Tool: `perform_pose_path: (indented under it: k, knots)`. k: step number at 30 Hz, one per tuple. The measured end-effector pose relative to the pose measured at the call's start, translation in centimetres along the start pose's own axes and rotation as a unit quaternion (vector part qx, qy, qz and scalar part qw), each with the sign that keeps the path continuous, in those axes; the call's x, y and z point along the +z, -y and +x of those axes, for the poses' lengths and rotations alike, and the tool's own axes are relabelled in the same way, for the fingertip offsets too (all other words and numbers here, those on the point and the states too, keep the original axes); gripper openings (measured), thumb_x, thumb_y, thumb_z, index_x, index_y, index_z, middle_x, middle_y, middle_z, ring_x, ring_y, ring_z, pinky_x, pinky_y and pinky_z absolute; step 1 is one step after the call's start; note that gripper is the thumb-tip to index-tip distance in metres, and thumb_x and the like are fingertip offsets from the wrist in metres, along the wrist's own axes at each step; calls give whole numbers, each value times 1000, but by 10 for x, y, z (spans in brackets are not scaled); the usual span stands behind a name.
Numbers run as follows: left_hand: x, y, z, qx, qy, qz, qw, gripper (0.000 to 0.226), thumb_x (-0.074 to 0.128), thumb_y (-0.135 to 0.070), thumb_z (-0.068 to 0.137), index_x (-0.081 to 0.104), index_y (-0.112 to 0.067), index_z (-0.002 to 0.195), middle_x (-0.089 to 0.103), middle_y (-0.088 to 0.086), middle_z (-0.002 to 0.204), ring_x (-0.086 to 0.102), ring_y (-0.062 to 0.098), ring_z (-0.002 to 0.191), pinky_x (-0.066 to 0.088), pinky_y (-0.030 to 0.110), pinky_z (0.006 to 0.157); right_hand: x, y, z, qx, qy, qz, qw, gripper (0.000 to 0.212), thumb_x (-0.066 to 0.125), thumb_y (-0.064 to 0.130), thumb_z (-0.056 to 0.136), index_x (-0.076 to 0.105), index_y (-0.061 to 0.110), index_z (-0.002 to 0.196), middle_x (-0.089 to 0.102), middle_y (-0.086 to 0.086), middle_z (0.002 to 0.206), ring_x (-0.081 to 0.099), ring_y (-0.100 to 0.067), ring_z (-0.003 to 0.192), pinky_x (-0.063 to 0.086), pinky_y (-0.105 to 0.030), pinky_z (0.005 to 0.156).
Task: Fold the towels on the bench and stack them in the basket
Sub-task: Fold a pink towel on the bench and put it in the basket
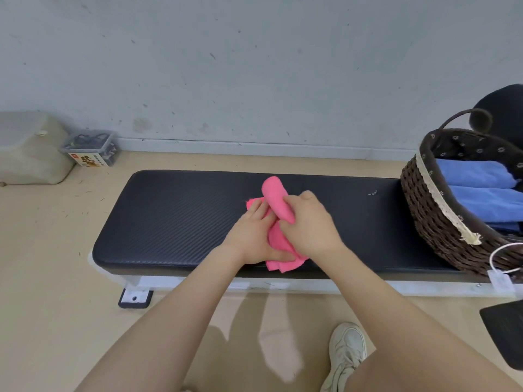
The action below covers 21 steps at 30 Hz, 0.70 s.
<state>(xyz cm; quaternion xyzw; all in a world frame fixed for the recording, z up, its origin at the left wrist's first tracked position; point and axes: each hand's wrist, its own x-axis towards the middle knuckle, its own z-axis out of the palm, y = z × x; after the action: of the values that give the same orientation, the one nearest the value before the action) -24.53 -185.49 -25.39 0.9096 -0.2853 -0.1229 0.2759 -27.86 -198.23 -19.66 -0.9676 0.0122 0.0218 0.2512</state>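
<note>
A pink towel (pixel 278 222) is being pressed flat-fingered by the left hand (pixel 254 233) and gripped by the right hand (pixel 308 224) mid-bench (pixel 169 222); the wicker basket (pixel 435 210) of blue towels (pixel 478 190) is occupying the right end.

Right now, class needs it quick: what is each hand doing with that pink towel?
Left hand: open, fingers flat, pressing the pink towel onto the bench.
Right hand: closed, fingers curled round a lifted fold of the towel.
</note>
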Motion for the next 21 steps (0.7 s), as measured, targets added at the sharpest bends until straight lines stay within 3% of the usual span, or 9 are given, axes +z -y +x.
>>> perform_pose_path:
  k: [3, 7, 9, 12, 15, 17, 18, 21]
  knots:
    - [-9, 15, -15, -15, -19, -213, 977, 83, 74, -29, 74, 29, -26, 144, 37, -13, 143, 34, 2, 131, 31, 26, 108, 10, 8, -6, -11, 19, -32, 999, 15, 48, 16, 87, 49, 8, 99, 41, -8, 107, 53, -32, 78, 44, -34, 69]
    - [-21, 24, -29, -118, -134, -363, 914, 65, 53, -18, 93, 18, -18, 148, 28, 0, 153, 31, 4, 135, 23, 23, 113, 20, 17, -17, -42, 60, -97, 993, 27, 45, 24, 92, 46, 7, 114, 42, -11, 120, 51, -34, 79, 42, -36, 71]
    - [-31, 19, -26, -143, -173, -343, 912, 54, 44, -23, 98, 23, -18, 147, 32, -1, 151, 34, 3, 131, 22, 19, 107, 24, 21, -21, -66, 73, -132, 986, 28, 41, 24, 95, 45, 7, 117, 45, -11, 117, 45, -33, 74, 34, -33, 65]
    - [-45, 9, -10, -138, -130, -252, 949, 55, 42, -33, 97, 24, -20, 148, 30, -3, 153, 29, 9, 138, 20, 21, 108, 22, 22, -18, -100, 107, -145, 979, 27, 39, 10, 93, 50, 8, 118, 51, -10, 111, 48, -32, 75, 38, -35, 64]
    - [-42, -5, 7, -132, -49, -145, 979, 62, 47, -34, 95, 18, -21, 149, 26, 0, 155, 26, 18, 141, 21, 27, 112, 13, 12, -15, -71, 118, 2, 990, 34, 41, 5, 91, 64, 18, 113, 56, 1, 93, 59, -29, 92, 51, -36, 78]
    - [-34, -9, 11, -130, -18, -109, 985, 64, 48, -32, 95, 15, -20, 150, 24, 3, 155, 26, 20, 141, 22, 29, 111, 14, 2, -17, -25, 32, 17, 999, 20, 52, 17, 91, 63, 19, 107, 50, 2, 96, 57, -25, 97, 49, -34, 76]
    - [-29, -8, 11, -129, -13, -102, 986, 65, 47, -32, 96, 14, -19, 150, 23, 4, 155, 26, 21, 141, 23, 29, 111, 17, -5, -18, 0, 5, -13, 1000, 24, 59, 26, 88, 57, 18, 110, 48, 0, 105, 52, -24, 102, 46, -34, 76]
    - [-23, -2, 8, -134, -17, -113, 984, 69, 47, -32, 96, 9, -16, 150, 21, 4, 156, 27, 20, 141, 23, 28, 110, 23, -25, -19, 110, 48, 10, 993, 65, 70, 54, 72, 46, 19, 121, 48, -2, 119, 44, -25, 114, 43, -38, 91]
